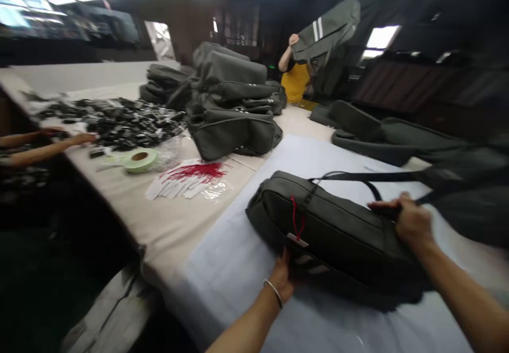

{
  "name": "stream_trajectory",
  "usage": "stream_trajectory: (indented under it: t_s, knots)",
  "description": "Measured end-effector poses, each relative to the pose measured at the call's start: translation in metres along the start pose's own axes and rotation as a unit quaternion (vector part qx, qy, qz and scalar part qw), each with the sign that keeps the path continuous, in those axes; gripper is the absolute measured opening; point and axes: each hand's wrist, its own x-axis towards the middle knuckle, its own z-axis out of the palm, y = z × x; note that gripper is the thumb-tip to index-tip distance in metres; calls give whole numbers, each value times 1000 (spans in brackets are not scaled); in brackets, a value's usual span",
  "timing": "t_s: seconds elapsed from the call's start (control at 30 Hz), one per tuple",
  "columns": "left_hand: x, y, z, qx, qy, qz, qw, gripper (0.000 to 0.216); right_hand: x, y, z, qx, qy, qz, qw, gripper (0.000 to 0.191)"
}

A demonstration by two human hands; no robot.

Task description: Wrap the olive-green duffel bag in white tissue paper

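Observation:
A dark grey bag (338, 231) lies on a white sheet (234, 257) in front of me. A red string with a small white tag (296, 226) hangs from its zip. My left hand (284, 276), with a bracelet at the wrist, grips the bag's near edge, close by the tag. My right hand (409, 218) is closed on the bag's black strap (358, 179), which runs off to the right.
A stack of grey bags (230, 104) stands mid-table, more bags (393, 138) lie at the right. White tags with red strings (191, 178), a green tape roll (140, 160) and a heap of black parts (115, 122) lie left. Another person's arms (43, 146) reach in at left; a person in yellow (296, 80) lifts a bag behind.

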Motion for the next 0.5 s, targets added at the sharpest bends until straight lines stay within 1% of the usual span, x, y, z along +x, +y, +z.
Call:
stream_trajectory:
  t_s: [0.07, 0.17, 0.23, 0.33, 0.5]
  knots:
    - [0, 4, 0, 6, 11, -16, 1000, 63, 6, 4, 2, -34, 7, -16, 999, 38]
    - [6, 9, -2, 33, 41, -35, 998, 53, 22, 13, -5, -57, 0, -30, 998, 44]
    - [10, 11, -5, 48, 51, -55, 996, 52, 29, 17, -10, -66, -7, -34, 997, 46]
    - [12, 13, -10, 59, 57, -77, 994, 54, 30, 18, -12, -74, -18, -35, 997, 47]
    - [14, 18, -13, 99, 40, -92, 990, 59, 30, 18, -12, -87, -25, -40, 995, 48]
